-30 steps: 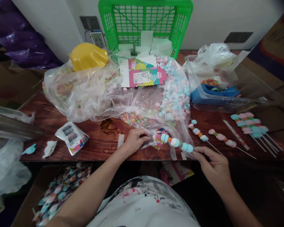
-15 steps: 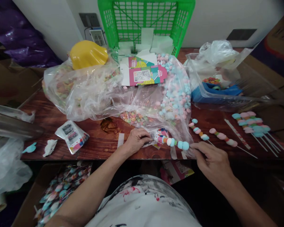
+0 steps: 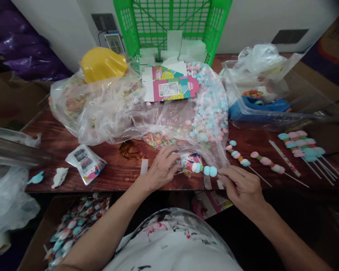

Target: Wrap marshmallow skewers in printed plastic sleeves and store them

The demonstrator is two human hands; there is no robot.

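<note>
My right hand is closed on the stick end of a marshmallow skewer, strung with blue, white and green pieces. The skewer's far end lies in the mouth of a small printed plastic bag at the table's front edge. My left hand has its fingers curled round the bag's left side and the skewer's tip, whose pieces are partly hidden. Right of my right hand lie two more skewers, a short one and a pink one. Further right is a pile of several skewers.
Large clear bags of marshmallows and ring candies cover the table's middle. A green crate stands behind. At left lies a stack of printed bags; at right sits a clear bin. Below left, a carton holds wrapped skewers.
My right hand has moved left with the skewer, so more of it is inside the bag and under my left hand. My left fingers have closed further over its tip.
</note>
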